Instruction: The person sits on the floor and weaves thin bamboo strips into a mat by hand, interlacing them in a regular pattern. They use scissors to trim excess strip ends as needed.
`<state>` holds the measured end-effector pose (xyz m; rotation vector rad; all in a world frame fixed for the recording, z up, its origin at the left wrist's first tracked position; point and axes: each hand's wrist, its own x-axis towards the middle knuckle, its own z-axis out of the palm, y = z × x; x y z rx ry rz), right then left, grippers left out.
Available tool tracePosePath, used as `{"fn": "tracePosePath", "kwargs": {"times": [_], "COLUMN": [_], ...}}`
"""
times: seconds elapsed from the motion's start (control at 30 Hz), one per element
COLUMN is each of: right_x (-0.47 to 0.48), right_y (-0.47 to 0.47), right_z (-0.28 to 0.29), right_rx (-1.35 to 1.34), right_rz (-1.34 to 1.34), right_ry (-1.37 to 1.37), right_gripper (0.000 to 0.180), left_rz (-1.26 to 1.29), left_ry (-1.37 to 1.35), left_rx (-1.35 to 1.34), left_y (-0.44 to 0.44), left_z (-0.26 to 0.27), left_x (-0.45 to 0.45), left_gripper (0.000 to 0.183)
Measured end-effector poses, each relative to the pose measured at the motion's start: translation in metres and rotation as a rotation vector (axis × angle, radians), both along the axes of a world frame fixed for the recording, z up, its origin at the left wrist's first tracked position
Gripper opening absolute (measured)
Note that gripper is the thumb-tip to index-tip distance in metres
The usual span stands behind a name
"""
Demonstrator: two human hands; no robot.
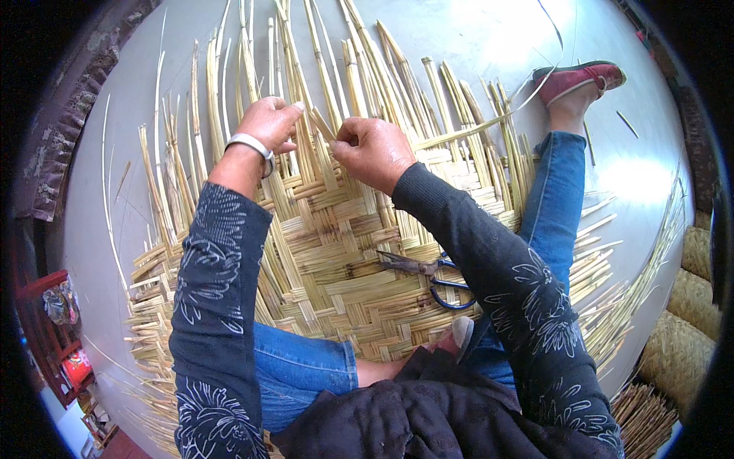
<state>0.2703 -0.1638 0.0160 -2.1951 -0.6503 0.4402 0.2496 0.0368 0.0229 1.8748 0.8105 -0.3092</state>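
Note:
A partly woven mat of split reed strips (355, 275) lies on the floor in front of me, its long loose ends fanning away from my body. My right hand (375, 146) pinches a reed strip (467, 133) between thumb and fingers. The strip's short end pokes out toward my left hand, while its long tail curves off to the upper right. Over the loose ends, my left hand (269, 123) has thumb and lower finger apart; its other fingers are partly hidden. Scissors with blue handles (427, 269) rest on the weave below my right forearm, their blades pointing left.
My outstretched leg in jeans (553, 201), ending in a red shoe (579, 80), borders the mat on the right. Beyond it lie loose thin reeds (642, 298) and rolled woven mats (682, 350). A dark red wooden rack (49, 321) stands at left on the grey floor (459, 28).

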Motion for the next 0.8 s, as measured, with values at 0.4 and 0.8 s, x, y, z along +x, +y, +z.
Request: {"fn": "tracePosePath", "kwargs": {"times": [0.4,0.8], "right_x": [-0.002,0.004], "right_y": [-0.006,-0.007], "right_z": [-0.011,-0.016], "right_rx": [0.104,0.109], "right_rz": [-0.094,-0.038], "right_ry": [0.141,0.23], "right_gripper": [0.026,0.026], "left_rz": [0.017,-0.2], "left_ry": [0.052,0.202], "left_rx": [0.197,0.496], "left_y": [0.008,0.007], "left_z": [-0.01,-0.015], "left_x": [0.027,0.074], "left_gripper": [0.04,0.032]}}
